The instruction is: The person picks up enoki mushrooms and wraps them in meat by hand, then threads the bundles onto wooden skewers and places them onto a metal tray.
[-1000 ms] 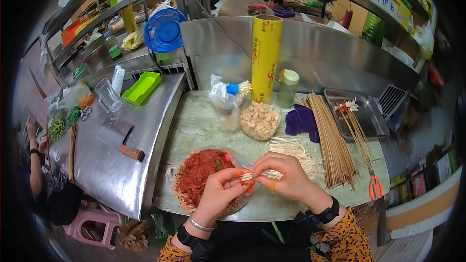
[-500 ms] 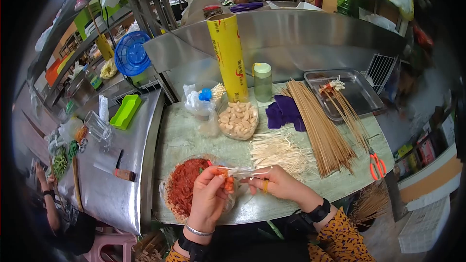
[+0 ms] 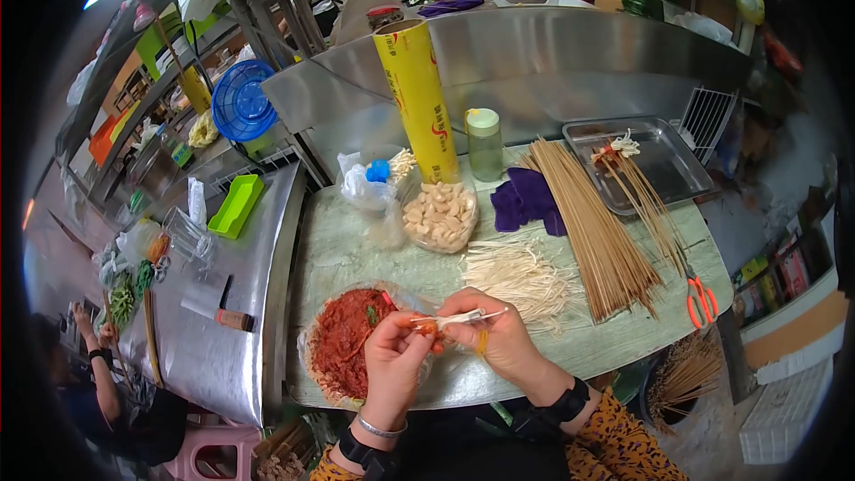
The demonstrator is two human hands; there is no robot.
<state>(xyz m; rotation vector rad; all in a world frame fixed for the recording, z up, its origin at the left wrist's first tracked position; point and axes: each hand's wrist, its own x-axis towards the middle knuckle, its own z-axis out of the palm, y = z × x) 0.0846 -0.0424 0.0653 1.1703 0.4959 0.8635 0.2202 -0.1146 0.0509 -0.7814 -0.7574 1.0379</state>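
Both hands meet over the table's front edge. My left hand [image 3: 398, 352] pinches a red, sauce-coated piece of meat [image 3: 429, 328], partly hidden by the fingers. My right hand [image 3: 503, 338], with a yellow band on one finger, is closed on a small bundle of white enoki mushrooms [image 3: 461, 315] that lies across the red piece. Just left of my hands is a bowl of red marinated meat [image 3: 347, 338] lined with clear plastic. Behind my right hand a loose pile of enoki mushrooms [image 3: 517, 281] lies on the table.
Bamboo skewers [image 3: 597, 240] lie right of the pile, with orange-handled scissors [image 3: 702, 301] nearby. A metal tray [image 3: 659, 187] holds several loaded skewers. Further back stand a container of pale pieces [image 3: 440, 216], a yellow film roll [image 3: 417, 98] and a green bottle [image 3: 484, 147]. Another person sits far left.
My hands have drawn closer together, the right moving left against the left. The enoki, stretched between them before, now sits bunched at the red piece. The view has shifted slightly.
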